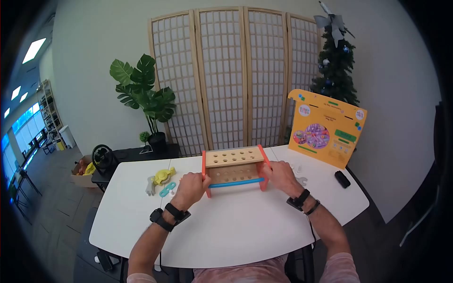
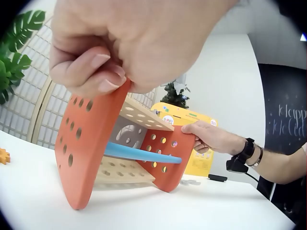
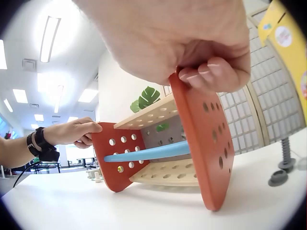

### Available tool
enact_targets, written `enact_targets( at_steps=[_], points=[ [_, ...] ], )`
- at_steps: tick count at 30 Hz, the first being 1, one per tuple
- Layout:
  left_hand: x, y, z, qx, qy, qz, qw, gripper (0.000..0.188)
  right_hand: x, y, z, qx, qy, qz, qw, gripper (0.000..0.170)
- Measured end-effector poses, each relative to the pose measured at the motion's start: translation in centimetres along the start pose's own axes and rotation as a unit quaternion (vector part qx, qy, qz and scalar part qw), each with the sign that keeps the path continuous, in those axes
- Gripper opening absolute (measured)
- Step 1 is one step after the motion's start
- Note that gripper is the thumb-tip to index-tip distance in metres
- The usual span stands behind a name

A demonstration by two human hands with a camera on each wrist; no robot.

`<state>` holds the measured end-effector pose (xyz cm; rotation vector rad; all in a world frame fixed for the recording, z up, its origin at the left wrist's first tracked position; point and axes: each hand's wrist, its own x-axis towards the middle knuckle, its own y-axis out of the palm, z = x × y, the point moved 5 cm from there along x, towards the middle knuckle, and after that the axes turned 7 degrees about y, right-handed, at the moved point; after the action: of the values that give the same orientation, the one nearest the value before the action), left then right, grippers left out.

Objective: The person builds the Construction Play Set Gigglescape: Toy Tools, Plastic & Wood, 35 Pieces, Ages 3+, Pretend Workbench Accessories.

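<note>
A toy bench with red-orange side panels [image 2: 81, 148], pale wooden shelves with holes [image 1: 233, 156] and a blue rod [image 1: 236, 183] stands on the white table, its panels leaning in the wrist views. The left hand [image 1: 191, 189] grips the top corner of the left panel, fingers curled round its edge. On the opposite panel [image 3: 206, 143], the right hand [image 1: 283, 178] holds the upper corner in the same way. Both fists hide the corners beneath them. Between the panels, a grey perforated board [image 3: 165, 132] shows in the right wrist view.
Left of the bench lie a yellow toy piece [image 1: 163, 176], a grey piece [image 1: 150, 186] and a teal strip [image 1: 167, 189]. Grey screws and nuts [image 3: 278, 178] are at its right. A yellow box [image 1: 328, 127] and a black case [image 1: 342, 179] are farther right.
</note>
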<state>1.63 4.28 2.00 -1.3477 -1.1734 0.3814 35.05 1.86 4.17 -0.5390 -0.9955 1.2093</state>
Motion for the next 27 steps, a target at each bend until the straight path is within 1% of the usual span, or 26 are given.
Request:
enact_targets(
  at_steps=[2, 4, 5, 7, 8, 11, 12, 13, 14, 16, 17, 18, 19, 20, 21, 22, 23, 25, 26, 27],
  points=[
    [0.3, -0.1, -0.2, -0.002, -0.007, 0.007, 1.000, 0.049, 0.6, 0.2, -0.9, -0.004, 0.005, -0.008, 1.000, 0.048],
    [1.2, -0.7, -1.2, -0.012, 0.039, 0.013, 0.999, 0.046, 1.2, 0.0, -1.3, -0.011, 0.011, -0.003, 1.000, 0.049],
    [1.6, -1.2, -1.7, -0.012, 0.039, 0.012, 0.999, 0.046, 1.5, -0.2, -1.4, -0.018, 0.017, 0.001, 1.000, 0.049],
    [2.1, -1.4, -2.4, -0.061, -0.008, 0.052, 0.997, 0.048, 1.7, -0.8, -1.6, -0.017, 0.023, 0.003, 1.000, 0.049],
    [2.3, -1.3, -2.5, -0.062, -0.009, 0.052, 0.997, 0.048, 1.7, -1.0, -1.8, -0.015, 0.029, 0.005, 0.999, 0.049],
    [2.7, -0.5, -2.8, -0.054, 0.004, 0.048, 0.997, 0.051, 2.1, -1.2, -2.9, -0.021, 0.024, 0.003, 0.999, 0.050],
    [2.7, -0.4, -3.1, -0.037, 0.029, 0.038, 0.998, 0.051, 2.1, -1.3, -3.1, -0.022, 0.025, 0.005, 0.999, 0.050],
    [2.7, -0.4, -3.4, -0.021, 0.054, 0.030, 0.998, 0.052, 1.9, -1.6, -3.2, -0.018, 0.041, 0.014, 0.999, 0.050],
    [2.9, -0.2, -3.5, -0.022, 0.053, 0.031, 0.998, 0.052, 1.9, -1.9, -3.2, -0.013, 0.058, 0.023, 0.998, 0.049],
    [3.1, 0.3, -3.2, -0.033, -0.007, 0.059, 0.998, 0.056, 1.9, -2.2, -3.4, -0.016, 0.065, 0.033, 0.997, 0.052],
    [3.1, 0.3, -3.4, -0.034, -0.006, 0.061, 0.998, 0.056, 1.9, -2.2, -3.6, -0.019, 0.070, 0.042, 0.997, 0.055],
    [3.0, 0.2, -3.3, -0.038, -0.021, 0.066, 0.997, 0.061, 1.8, -2.3, -3.8, -0.019, 0.072, 0.042, 0.996, 0.055],
    [2.7, -0.2, -3.3, -0.042, -0.037, 0.069, 0.996, 0.065, 1.8, -2.6, -3.9, -0.014, 0.050, 0.019, 0.998, 0.059],
    [2.3, -1.1, -3.6, -0.042, -0.036, 0.069, 0.996, 0.065, 1.9, -3.0, -4.0, -0.010, 0.026, -0.004, 1.000, 0.062],
    [1.8, -2.2, -3.9, -0.043, -0.041, 0.070, 0.996, 0.069, 2.1, -3.3, -4.5, -0.010, 0.026, -0.005, 1.000, 0.062],
    [1.3, -3.1, -3.8, -0.043, -0.046, 0.072, 0.995, 0.073, 2.3, -3.9, -5.2, -0.001, 0.033, -0.033, 0.999, 0.064],
    [0.8, -3.6, -3.4, -0.044, -0.046, 0.073, 0.995, 0.073, 2.4, -4.5, -6.0, 0.008, 0.042, -0.059, 0.997, 0.066],
    [-0.5, -5.0, -1.7, -0.034, -0.059, 0.027, 0.997, 0.071, 2.7, -4.7, -8.5, 0.016, 0.047, -0.063, 0.997, 0.065],
    [-1.2, -5.3, -0.6, -0.035, -0.058, 0.030, 0.997, 0.071, 2.6, -5.1, -9.3, 0.023, 0.050, -0.070, 0.996, 0.064],
    [-2.0, -6.0, 0.7, -0.036, -0.075, 0.008, 0.997, 0.068, 2.4, -5.4, -10.4, 0.011, 0.068, -0.052, 0.996, 0.058]
  ],
)
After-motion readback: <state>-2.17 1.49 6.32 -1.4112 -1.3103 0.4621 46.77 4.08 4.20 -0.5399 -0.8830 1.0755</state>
